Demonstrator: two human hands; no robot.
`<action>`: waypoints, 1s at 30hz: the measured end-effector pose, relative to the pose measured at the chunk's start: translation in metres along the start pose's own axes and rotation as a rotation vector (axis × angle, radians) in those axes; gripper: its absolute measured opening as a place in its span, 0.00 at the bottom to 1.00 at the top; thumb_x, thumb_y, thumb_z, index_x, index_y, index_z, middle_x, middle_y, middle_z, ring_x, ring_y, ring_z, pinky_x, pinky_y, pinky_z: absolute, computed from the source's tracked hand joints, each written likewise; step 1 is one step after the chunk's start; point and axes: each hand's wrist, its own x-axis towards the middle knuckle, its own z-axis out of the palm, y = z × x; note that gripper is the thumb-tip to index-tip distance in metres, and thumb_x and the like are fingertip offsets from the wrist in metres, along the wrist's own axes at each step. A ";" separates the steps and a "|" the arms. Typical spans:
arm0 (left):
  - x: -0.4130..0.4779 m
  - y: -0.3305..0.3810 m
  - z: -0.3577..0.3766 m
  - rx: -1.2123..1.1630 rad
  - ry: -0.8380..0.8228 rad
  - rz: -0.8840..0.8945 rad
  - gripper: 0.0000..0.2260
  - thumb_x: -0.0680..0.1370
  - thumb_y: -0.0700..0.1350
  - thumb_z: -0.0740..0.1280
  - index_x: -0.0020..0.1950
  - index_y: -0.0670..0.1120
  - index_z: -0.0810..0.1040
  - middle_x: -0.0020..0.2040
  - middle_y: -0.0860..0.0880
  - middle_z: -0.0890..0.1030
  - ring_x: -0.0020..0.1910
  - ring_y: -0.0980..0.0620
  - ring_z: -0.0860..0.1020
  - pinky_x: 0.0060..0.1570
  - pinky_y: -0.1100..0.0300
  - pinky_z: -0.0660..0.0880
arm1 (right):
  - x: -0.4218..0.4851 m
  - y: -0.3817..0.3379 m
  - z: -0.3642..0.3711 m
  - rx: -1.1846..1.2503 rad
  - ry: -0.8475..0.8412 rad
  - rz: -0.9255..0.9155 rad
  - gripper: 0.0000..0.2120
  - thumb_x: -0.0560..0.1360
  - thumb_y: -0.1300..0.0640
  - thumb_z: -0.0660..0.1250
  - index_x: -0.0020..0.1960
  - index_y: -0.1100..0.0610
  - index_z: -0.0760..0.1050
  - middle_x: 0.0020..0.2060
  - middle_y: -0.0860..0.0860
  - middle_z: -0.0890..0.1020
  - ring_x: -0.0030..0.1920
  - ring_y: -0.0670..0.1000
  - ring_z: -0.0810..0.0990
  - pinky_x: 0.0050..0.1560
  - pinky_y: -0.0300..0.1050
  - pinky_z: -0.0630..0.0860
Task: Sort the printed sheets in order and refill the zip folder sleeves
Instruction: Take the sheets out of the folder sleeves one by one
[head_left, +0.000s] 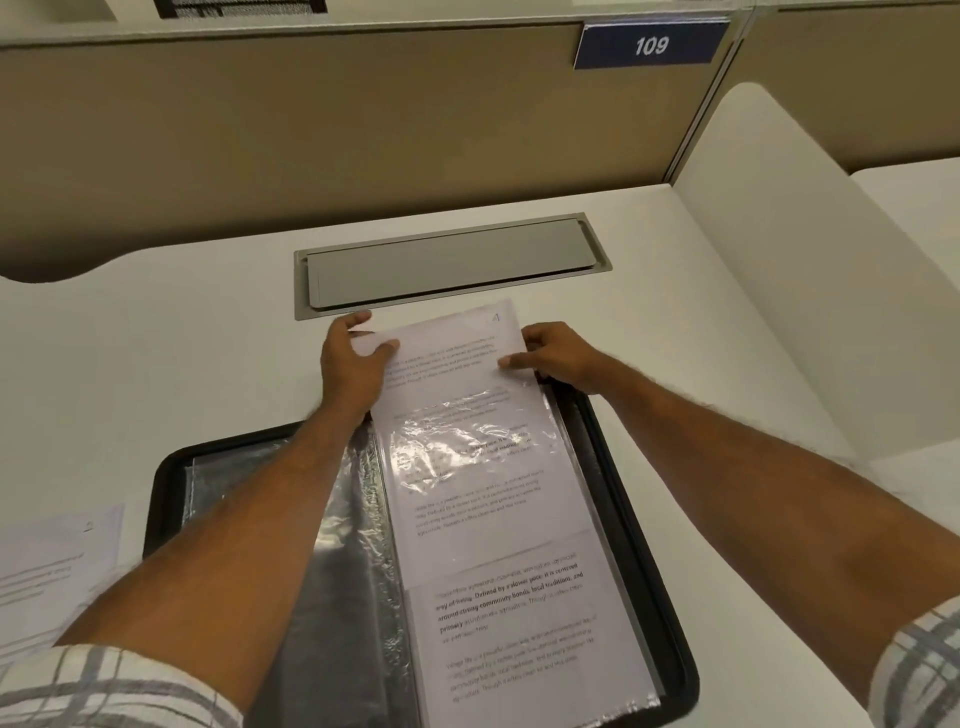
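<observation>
both hands pinching printed sheet (452, 345), left hand (353, 364), right hand (556, 356)

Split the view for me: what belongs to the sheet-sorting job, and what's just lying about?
Job: printed sheet, pinched by left hand and right hand; clear sleeve partly over it; black zip folder; loose sheets at left.
Lying about: grey desk hatch; 109 sign; partition wall.
</observation>
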 end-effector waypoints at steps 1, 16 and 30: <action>0.001 0.002 0.001 -0.039 0.044 -0.008 0.22 0.76 0.42 0.73 0.67 0.47 0.71 0.56 0.48 0.76 0.50 0.53 0.77 0.37 0.75 0.72 | 0.001 0.000 0.000 -0.004 -0.010 -0.008 0.13 0.72 0.60 0.75 0.55 0.64 0.81 0.53 0.57 0.85 0.52 0.57 0.85 0.55 0.53 0.82; -0.002 0.000 -0.003 -0.242 -0.086 -0.098 0.07 0.81 0.42 0.67 0.57 0.47 0.79 0.48 0.53 0.83 0.47 0.52 0.82 0.48 0.55 0.80 | 0.009 -0.029 0.004 0.281 0.180 -0.047 0.16 0.76 0.55 0.72 0.60 0.63 0.79 0.56 0.56 0.84 0.54 0.57 0.84 0.55 0.56 0.82; -0.001 0.069 -0.029 -0.207 0.020 0.134 0.08 0.81 0.44 0.66 0.60 0.45 0.77 0.52 0.49 0.82 0.47 0.55 0.82 0.44 0.62 0.80 | -0.030 -0.058 0.014 0.259 0.249 -0.271 0.08 0.75 0.62 0.72 0.54 0.56 0.81 0.54 0.54 0.85 0.51 0.54 0.85 0.49 0.47 0.83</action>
